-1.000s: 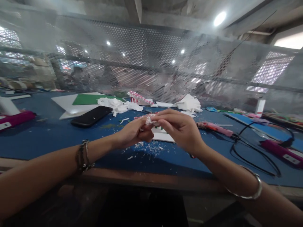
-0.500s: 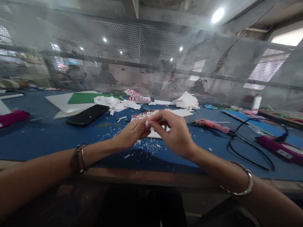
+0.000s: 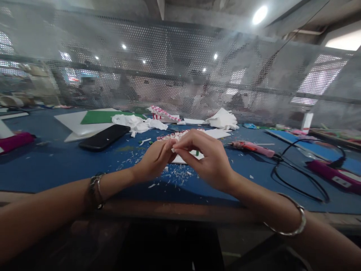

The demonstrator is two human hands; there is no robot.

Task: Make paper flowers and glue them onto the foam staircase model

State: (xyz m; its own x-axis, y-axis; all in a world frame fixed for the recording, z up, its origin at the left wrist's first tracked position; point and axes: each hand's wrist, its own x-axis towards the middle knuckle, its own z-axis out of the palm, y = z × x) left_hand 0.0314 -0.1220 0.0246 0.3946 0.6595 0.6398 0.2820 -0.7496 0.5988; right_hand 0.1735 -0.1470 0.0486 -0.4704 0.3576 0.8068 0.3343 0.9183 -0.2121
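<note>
My left hand (image 3: 156, 158) and my right hand (image 3: 207, 158) meet over the middle of the table, thumbs and forefingers pinched together. Between their fingertips is a small white piece (image 3: 173, 149), perhaps crumpled paper; most of it is covered by the fingers. Just behind the hands lies a model (image 3: 180, 134) with rows of white and red bits, partly hidden by my right hand. It sits on a white board (image 3: 180, 160) with a green part (image 3: 197, 153) showing. White scraps (image 3: 177, 177) are scattered on the blue table (image 3: 113, 169) below.
Left are a black phone (image 3: 105, 137), a green sheet (image 3: 108, 117) and crumpled white tissue (image 3: 132, 122). A pink-and-white model (image 3: 163, 114) and white paper stack (image 3: 222, 119) stand behind. Right are a pink hot-glue gun or pen-like tool (image 3: 254, 148), black cable (image 3: 293, 190) and purple power strip (image 3: 332, 177).
My right hand has shifted slightly left and its fingertips have closed further over the white piece, so less of it shows. Both hands remain together over the same spot.
</note>
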